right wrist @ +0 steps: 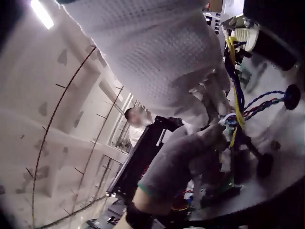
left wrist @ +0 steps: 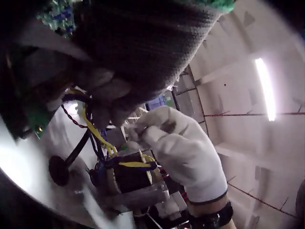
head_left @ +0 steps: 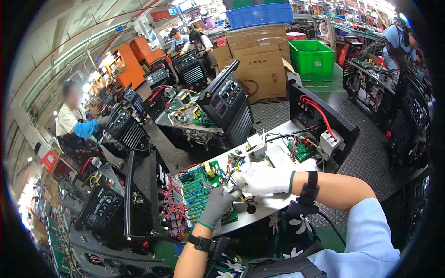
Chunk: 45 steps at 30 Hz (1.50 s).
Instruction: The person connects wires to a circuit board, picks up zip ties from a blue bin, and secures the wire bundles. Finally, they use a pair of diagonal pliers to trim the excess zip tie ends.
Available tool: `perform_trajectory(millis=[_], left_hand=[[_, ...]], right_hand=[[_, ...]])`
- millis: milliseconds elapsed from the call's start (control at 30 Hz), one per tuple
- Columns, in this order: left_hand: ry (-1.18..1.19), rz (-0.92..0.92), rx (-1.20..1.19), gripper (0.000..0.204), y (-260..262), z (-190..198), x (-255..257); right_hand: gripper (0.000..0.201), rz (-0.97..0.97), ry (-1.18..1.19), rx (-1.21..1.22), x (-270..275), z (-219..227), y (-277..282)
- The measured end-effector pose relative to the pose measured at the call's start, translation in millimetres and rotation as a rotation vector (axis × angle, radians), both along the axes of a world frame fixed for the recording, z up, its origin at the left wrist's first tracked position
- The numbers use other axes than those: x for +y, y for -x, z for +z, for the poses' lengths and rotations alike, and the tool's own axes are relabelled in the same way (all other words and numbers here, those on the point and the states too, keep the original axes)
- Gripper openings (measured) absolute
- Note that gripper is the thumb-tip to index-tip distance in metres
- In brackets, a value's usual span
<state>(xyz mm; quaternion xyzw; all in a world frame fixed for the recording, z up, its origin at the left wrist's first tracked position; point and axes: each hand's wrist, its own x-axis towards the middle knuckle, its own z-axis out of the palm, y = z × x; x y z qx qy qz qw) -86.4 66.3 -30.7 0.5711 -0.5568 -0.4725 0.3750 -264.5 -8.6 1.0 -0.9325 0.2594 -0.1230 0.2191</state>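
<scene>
My left hand (head_left: 216, 206), in a grey glove, and my right hand (head_left: 269, 180), in a white glove, meet over the open chassis of a welding machine. Between them runs a bundle of yellow and dark wires (left wrist: 101, 137), which both hands pinch with curled fingers. The fingers partly hide the spot where they meet. Left of the hands lies a green circuit board (head_left: 197, 192) with red wires (head_left: 172, 197) along its edge. A wrapped transformer (left wrist: 133, 179) sits below the right hand in the left wrist view. Near the wires stands a black round-ended piece (head_left: 251, 209).
The pale metal base plate (head_left: 273, 204) carries the parts. A black panel with a handle (head_left: 130, 194) rises at left, another panel (head_left: 340, 120) at right. More machines (head_left: 227, 104) stand ahead, with cardboard boxes (head_left: 259, 69) and a green crate (head_left: 311, 60) behind. Other people work farther off.
</scene>
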Motion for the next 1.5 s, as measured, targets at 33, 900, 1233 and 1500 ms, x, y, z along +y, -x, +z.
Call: perform_trajectory(millis=[33,900,1233,1500], left_hand=[[0.001,0.007,0.002,0.029,1,3,-1],[0.082,-0.413,-0.611,0.026,37,7,105],[-0.098,-0.194,-0.262,0.027,5,-17,173],[0.146,0.114,-0.221,0.029,0,21,218]], right_hand=[[0.015,0.007,0.001,0.002,4,3,3],[0.017,0.037,-0.102,-0.443,128,-7,56],[0.020,-0.161,-0.343,-0.404,160,-7,63],[0.020,0.037,-0.388,-0.448,186,-8,3]])
